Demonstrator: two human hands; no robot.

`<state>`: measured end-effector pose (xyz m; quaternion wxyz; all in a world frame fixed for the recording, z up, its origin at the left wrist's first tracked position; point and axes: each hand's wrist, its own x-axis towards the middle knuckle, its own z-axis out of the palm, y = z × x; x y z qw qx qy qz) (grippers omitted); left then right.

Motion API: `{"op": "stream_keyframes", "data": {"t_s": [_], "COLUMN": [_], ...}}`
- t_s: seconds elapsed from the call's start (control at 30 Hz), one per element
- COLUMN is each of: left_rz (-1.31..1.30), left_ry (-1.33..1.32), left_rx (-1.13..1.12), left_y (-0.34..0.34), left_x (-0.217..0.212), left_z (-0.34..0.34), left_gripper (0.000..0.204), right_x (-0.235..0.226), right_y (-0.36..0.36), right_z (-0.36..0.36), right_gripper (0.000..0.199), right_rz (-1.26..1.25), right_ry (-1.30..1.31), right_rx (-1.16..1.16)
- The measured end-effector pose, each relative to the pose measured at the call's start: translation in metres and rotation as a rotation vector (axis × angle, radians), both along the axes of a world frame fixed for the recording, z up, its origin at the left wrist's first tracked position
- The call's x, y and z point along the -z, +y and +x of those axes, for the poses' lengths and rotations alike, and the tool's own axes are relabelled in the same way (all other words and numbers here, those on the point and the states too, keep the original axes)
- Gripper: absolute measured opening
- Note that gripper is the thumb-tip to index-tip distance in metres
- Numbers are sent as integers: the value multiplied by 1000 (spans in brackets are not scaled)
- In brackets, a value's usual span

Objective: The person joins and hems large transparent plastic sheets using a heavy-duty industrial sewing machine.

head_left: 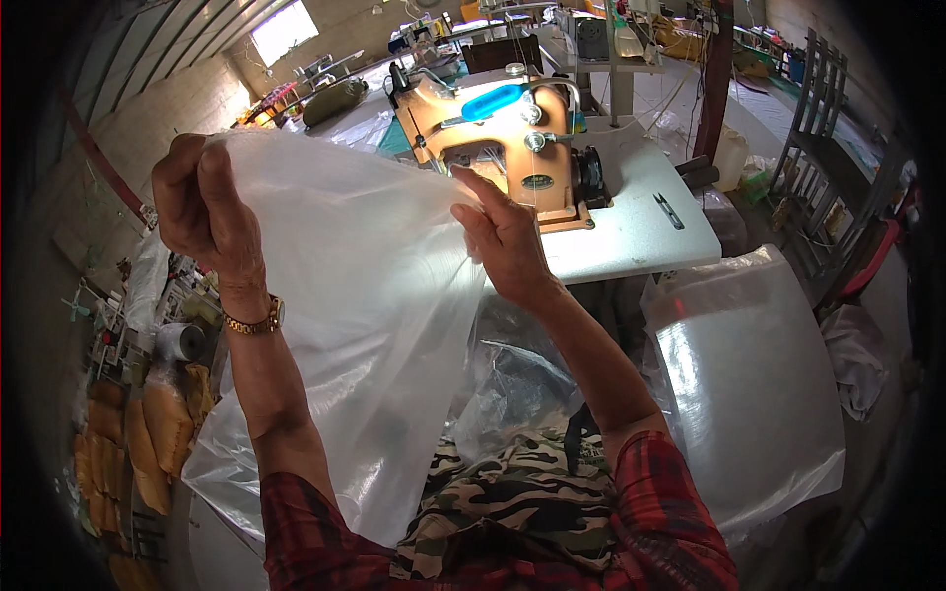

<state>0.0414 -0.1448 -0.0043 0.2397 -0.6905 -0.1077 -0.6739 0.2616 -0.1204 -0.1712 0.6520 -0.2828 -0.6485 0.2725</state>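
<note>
A large translucent plastic sheet (335, 246) hangs between my hands and drapes down over my lap. My left hand (205, 202) is raised at the left, its fingers pinched on the sheet's upper corner. Farther right, my right hand (501, 231) holds the sheet's other upper edge between thumb and fingers, close to the sewing machine. That tan sewing machine (522, 158) stands on a pale table (631, 246), with a blue part on top and a dark handwheel at its right. The sheet and my right hand hide part of its needle area.
Small thread snips (669, 211) lie on the table right of the machine. More clear plastic sheeting (749, 364) hangs at the right, near a dark wooden chair (833, 158). Orange-brown padded bundles (168, 424) are stacked at the lower left. A dark red post (713, 89) rises behind the table.
</note>
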Motion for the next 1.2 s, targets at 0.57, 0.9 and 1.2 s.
{"op": "stream_keyframes", "data": {"t_s": [0.57, 0.9, 1.2], "left_rz": [-688, -1230, -1140], "left_ry": [296, 364, 408], "left_rx": [-68, 80, 87], "left_y": [50, 61, 47], "left_x": [77, 243, 218], "left_z": [20, 57, 78], "left_gripper": [1, 14, 16], "right_x": [101, 247, 165], "right_y": [-85, -117, -24], "right_z": [14, 40, 31], "right_gripper": [26, 34, 37], "right_rz": [-370, -851, -546], "right_ry": [-32, -235, -88], "right_rx": [-729, -435, -341]}}
